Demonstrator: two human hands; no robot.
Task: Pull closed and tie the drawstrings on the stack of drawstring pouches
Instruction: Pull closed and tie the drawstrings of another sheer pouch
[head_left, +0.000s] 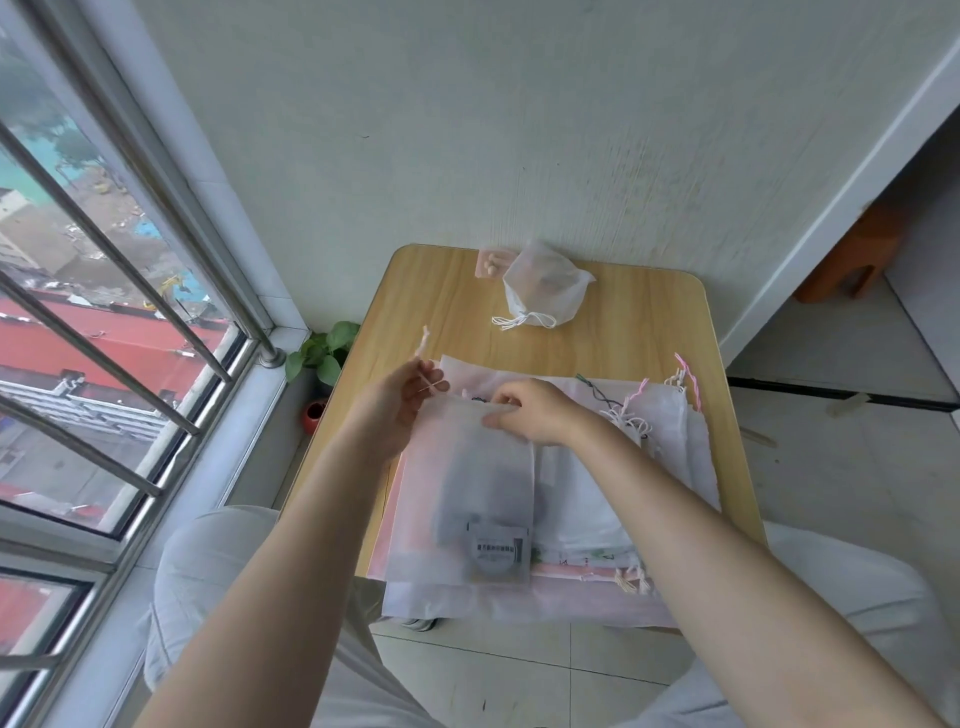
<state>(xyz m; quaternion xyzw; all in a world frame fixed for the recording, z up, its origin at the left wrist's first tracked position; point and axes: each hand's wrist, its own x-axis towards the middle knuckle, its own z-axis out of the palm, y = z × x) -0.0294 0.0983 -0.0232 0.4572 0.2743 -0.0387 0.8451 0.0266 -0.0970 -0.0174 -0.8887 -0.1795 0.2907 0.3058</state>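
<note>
Fingers of the left hand (402, 397) pinch the pale pink drawstring (423, 345), drawn up-left off the top pouch (470, 483), whose mouth the right hand (530, 413) grips, its long axis running toward the person atop the stack (670, 467).

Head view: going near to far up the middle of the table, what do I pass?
Round labelled item inside the top pouch → right hand holding that pouch's mouth → bare wooden table → tied white pouch near the wall.
</note>
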